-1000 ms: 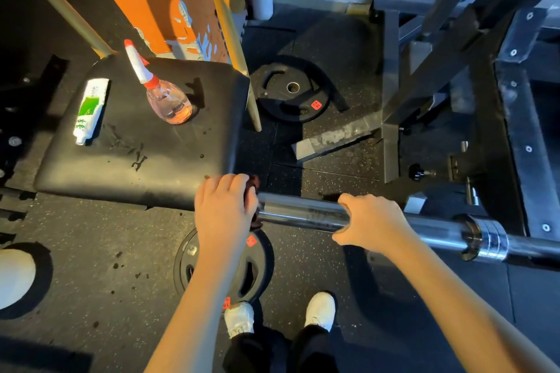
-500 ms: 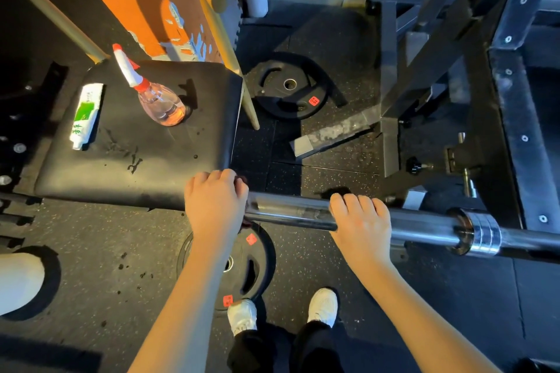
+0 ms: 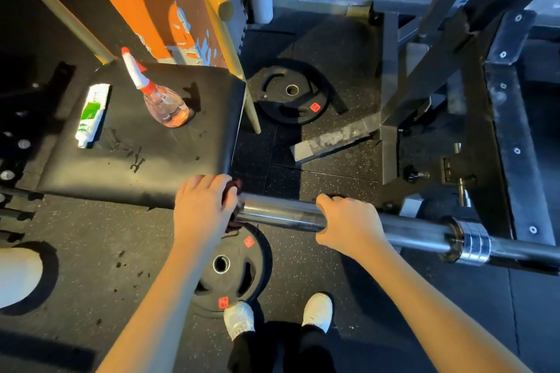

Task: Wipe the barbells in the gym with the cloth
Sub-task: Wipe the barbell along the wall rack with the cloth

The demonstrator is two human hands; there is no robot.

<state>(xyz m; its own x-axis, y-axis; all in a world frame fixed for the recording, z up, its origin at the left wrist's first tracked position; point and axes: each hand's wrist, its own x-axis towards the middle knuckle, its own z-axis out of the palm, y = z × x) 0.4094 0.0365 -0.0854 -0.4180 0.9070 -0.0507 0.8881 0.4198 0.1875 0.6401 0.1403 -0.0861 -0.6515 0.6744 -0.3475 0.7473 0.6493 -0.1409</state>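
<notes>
The dark cloth (image 3: pixel 235 188) is mostly hidden under the left hand (image 3: pixel 203 209), whose fingers clench it over the bar (image 3: pixel 281 214) end. The right hand (image 3: pixel 348 225) has its fingers wrapped round the bar, which runs off frame to the right. Two plates lie on the floor, a far plate (image 3: pixel 291 94) and a near plate (image 3: pixel 236 269). One bottle (image 3: pixel 162 101) and one tube (image 3: pixel 91 113) are on the surface (image 3: pixel 151 157).

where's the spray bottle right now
In the head view the spray bottle sits on the black bench pad at upper left, just right of the white and green tube, beyond the left hand.
</notes>
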